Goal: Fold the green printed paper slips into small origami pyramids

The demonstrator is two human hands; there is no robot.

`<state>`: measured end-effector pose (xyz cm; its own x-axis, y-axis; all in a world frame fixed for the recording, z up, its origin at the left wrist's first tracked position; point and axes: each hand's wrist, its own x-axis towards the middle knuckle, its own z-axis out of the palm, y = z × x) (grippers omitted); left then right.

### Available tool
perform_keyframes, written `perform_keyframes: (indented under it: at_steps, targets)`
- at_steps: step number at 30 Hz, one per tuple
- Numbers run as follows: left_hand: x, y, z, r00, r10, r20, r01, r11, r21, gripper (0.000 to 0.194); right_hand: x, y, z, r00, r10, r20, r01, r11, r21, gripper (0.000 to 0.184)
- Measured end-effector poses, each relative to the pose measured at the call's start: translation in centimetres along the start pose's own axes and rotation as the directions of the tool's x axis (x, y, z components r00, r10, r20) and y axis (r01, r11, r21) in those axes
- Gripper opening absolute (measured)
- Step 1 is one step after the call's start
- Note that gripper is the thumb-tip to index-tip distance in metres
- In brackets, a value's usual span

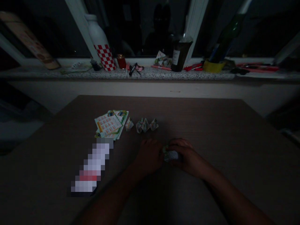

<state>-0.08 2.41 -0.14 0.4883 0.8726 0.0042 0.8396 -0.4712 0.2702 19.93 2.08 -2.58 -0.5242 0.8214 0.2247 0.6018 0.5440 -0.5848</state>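
Note:
Both of my hands rest on a dark wooden table (211, 125) in dim light. My left hand (150, 156) and my right hand (187, 157) meet at a small piece of folded printed paper (170, 154), with the fingers of both curled round it. Just beyond my hands lie three small folded paper shapes (146, 125) in a row. To their left a stack of printed paper sheets (110, 125) lies flat.
A blurred-out flat object (92, 168) lies on the table to the left. The granite windowsill (150, 73) behind holds a white bottle with red checks (100, 43), a dark cup (179, 54), a small red jar (121, 61), a yellow tape roll (212, 66) and pens.

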Motion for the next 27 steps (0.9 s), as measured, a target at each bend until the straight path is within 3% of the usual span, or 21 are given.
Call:
perform_keyframes:
  at_steps: [27]
  targets:
    - [0.24,0.02,-0.26,0.999,-0.014,0.043,0.014,1.0,0.003,0.012,-0.11,-0.37,-0.35,0.999,0.03,0.036,-0.03,1.0,-0.001,0.045]
